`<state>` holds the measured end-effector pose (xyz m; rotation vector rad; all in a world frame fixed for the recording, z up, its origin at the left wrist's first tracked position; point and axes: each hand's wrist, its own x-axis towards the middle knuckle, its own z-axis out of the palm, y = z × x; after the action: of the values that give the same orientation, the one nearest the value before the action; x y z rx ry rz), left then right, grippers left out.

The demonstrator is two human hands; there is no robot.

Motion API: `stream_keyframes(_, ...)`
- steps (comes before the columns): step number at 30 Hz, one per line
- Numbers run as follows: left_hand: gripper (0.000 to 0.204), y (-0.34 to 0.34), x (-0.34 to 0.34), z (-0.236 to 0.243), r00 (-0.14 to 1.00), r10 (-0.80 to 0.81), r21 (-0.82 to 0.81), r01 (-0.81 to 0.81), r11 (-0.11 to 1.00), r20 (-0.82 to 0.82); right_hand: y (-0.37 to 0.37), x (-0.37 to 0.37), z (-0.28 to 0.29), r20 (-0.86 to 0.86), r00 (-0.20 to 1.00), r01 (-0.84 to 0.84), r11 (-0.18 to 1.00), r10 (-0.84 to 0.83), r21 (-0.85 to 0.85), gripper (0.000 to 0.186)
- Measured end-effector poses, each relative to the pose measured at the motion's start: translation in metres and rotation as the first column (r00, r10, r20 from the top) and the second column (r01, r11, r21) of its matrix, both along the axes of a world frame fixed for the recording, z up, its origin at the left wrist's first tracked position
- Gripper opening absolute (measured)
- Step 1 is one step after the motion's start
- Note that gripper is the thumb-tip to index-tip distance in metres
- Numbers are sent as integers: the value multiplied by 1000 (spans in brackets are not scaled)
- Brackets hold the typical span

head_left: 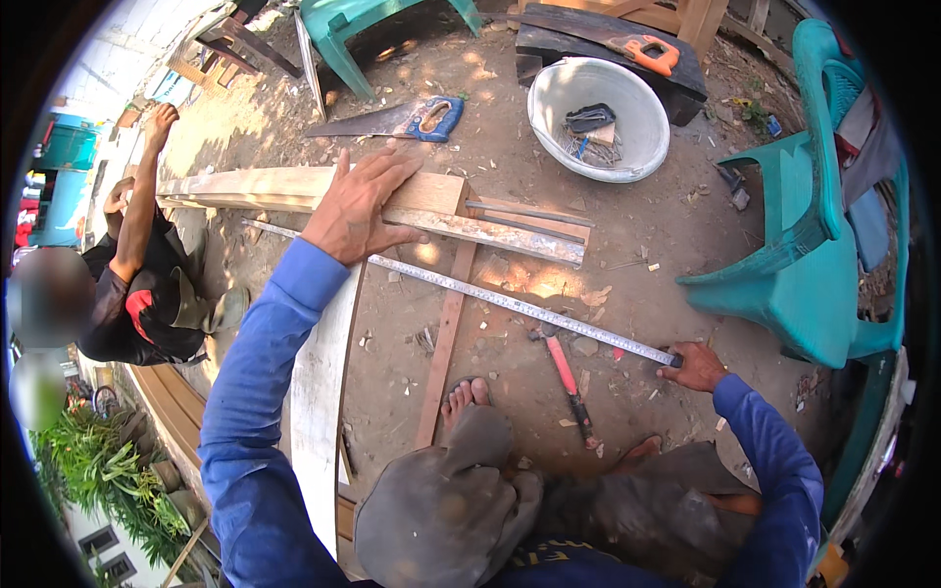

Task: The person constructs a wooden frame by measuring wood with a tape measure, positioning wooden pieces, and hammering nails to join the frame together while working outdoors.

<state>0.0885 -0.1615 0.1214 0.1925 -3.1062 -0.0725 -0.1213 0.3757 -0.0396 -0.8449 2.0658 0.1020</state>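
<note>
My left hand point(363, 208) lies on a long pale wooden beam point(260, 184), fingers spread and thumb out to the right. Beside the beam's near side runs a narrower, worn strip of wood point(490, 235). Down at the right, my right hand point(701, 368) is closed around the dark end of a tape measure point(520, 306). Its pale blade stretches out over the ground toward the upper left, passes below my left wrist and shows again beyond it. A hammer point(562, 377) with a red and black handle lies on the dirt under the blade.
A blue-handled handsaw point(431, 119) lies beyond the beam. A white basin point(600, 78) holds nails and a dark object. Behind it, an orange-handled saw point(647, 54) rests on a dark block. A green plastic chair point(774, 284) stands right. Another person point(147, 284) crouches left.
</note>
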Motion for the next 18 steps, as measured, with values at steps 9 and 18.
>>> stream_keyframes(9, 89, -10, -1, -20, 974, -142, 67, 155, 986, -178, 26, 11, -7, -39, 996, -80, 996, 82, 44, 52)
stream_keyframes(18, 88, -6, 0, -15, 986, -114, 97, 127, 987, -124, 29, 29, -5, 49, 990, -130, 991, 132, -38, 60)
